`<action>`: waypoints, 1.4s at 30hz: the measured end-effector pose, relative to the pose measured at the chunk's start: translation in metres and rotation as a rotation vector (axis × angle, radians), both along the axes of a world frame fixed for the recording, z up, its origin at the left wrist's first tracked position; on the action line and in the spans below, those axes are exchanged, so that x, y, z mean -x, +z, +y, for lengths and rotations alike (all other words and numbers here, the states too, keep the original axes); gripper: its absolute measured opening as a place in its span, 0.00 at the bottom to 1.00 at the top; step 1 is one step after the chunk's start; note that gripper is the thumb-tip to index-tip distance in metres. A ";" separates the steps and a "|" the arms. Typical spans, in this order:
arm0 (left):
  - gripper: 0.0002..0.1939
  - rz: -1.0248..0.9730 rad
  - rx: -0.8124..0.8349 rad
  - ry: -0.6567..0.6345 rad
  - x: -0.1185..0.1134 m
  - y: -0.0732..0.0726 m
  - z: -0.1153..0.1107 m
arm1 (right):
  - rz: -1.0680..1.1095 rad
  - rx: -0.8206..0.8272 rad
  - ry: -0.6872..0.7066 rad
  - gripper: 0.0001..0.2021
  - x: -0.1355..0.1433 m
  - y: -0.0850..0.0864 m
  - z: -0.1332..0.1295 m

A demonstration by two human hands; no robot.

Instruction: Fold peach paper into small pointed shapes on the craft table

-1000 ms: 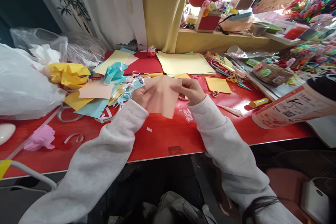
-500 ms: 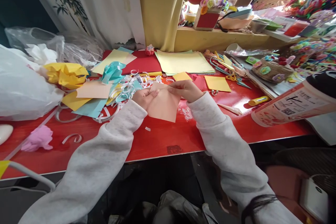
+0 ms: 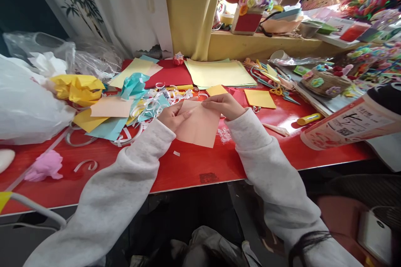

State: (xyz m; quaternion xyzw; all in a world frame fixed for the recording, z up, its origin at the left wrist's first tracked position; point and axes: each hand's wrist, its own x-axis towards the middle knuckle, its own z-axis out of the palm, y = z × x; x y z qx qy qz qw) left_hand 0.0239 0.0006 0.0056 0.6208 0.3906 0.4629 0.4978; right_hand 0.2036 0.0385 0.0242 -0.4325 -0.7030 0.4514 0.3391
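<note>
Between my hands is a peach sheet of paper [image 3: 199, 129], roughly square, tilted above the red table [image 3: 191, 171]. My left hand [image 3: 173, 117] pinches its left side, thumb on top. At the upper right edge, my right hand [image 3: 228, 106] grips it between thumb and fingers. Curly white paper strips [image 3: 153, 102] lie just beyond my left hand. Past my right hand rests a yellow-orange square of paper [image 3: 260, 99]. A small white scrap [image 3: 176, 153] lies below the sheet.
Left are a white plastic bag [image 3: 28, 104], crumpled yellow paper [image 3: 77, 89] and crumpled pink paper [image 3: 45, 166]. Pale yellow sheets [image 3: 219, 74] lie at the back. On the right are scissors [image 3: 286, 95], a yellow glue stick [image 3: 309, 119] and a tilted drink cup [image 3: 347, 123].
The peach sheet has shifted and turned slightly, its lower corner moving right. My right hand has moved a little to the right, still gripping it.
</note>
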 end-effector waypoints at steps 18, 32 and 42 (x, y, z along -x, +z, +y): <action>0.22 0.139 0.092 0.162 -0.002 0.007 -0.005 | -0.031 -0.092 -0.037 0.13 0.001 0.002 -0.003; 0.16 0.100 0.077 0.189 -0.004 0.005 -0.006 | -0.168 -0.211 0.006 0.12 0.001 0.003 -0.005; 0.13 0.205 -0.110 0.069 -0.001 0.002 -0.004 | -0.105 -0.123 0.061 0.13 -0.001 0.000 -0.002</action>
